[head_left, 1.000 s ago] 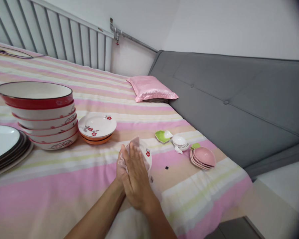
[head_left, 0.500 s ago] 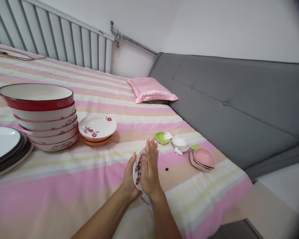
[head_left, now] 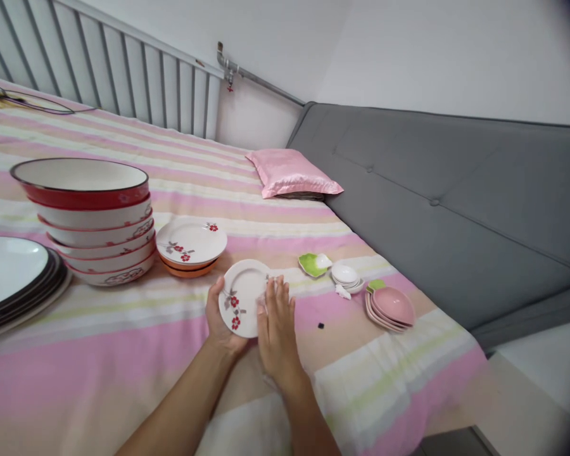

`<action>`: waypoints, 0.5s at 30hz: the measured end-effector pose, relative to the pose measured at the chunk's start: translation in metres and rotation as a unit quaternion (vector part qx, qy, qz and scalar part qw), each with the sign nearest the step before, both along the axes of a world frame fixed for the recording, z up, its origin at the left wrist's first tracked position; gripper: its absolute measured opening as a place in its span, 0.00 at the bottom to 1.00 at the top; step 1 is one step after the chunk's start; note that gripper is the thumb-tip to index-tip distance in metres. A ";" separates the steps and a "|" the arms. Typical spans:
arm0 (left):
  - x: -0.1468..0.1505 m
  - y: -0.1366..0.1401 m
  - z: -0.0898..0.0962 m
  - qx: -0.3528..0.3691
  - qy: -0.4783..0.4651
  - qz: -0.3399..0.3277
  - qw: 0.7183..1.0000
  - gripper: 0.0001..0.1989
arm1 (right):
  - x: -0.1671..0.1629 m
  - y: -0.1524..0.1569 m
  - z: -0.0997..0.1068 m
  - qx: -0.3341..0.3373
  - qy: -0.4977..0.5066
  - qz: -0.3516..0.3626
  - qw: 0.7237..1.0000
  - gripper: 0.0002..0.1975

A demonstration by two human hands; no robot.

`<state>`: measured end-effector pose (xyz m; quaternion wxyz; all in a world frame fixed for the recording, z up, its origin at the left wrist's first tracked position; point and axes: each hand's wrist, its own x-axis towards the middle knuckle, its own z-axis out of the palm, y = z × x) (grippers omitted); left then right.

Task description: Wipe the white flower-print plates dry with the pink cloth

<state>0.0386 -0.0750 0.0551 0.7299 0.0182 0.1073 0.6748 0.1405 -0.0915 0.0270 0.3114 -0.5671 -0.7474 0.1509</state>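
A small white plate with red flowers and grey leaves is held above the bedspread, its face turned up towards me. My left hand grips the plate's left and lower rim, thumb along the edge. Across the plate's right side lies my right hand, fingers extended and close together, pressing a thin pale cloth to the surface. Most of that cloth is hidden under the palm. Behind the left hand, a matching flowered plate tops a short stack with orange dishes.
A tall stack of red-rimmed bowls and dark-edged plates stand left. To the right are a green leaf-shaped dish, small white dishes, pink bowls and a small black object. A pink pillow lies by the grey headboard.
The plate has turned from nearly edge-on to face up and moved slightly left with both hands. My right hand has slid towards its right rim. The view has shifted slightly.
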 end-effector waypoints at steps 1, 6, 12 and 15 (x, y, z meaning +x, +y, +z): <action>-0.003 0.001 0.001 -0.007 0.004 0.018 1.000 0.22 | -0.003 -0.003 0.001 0.004 -0.002 0.018 1.000 0.27; -0.014 0.003 0.002 -0.036 -0.010 0.000 0.999 0.24 | -0.015 -0.019 0.012 0.037 -0.022 0.099 0.994 0.27; -0.005 -0.001 -0.006 -0.091 -0.032 -0.040 0.995 0.18 | -0.021 -0.028 0.027 0.049 -0.042 0.166 0.984 0.28; 0.008 -0.003 -0.012 -0.082 -0.041 -0.029 0.995 0.16 | -0.018 -0.026 0.029 0.051 -0.025 0.172 0.983 0.28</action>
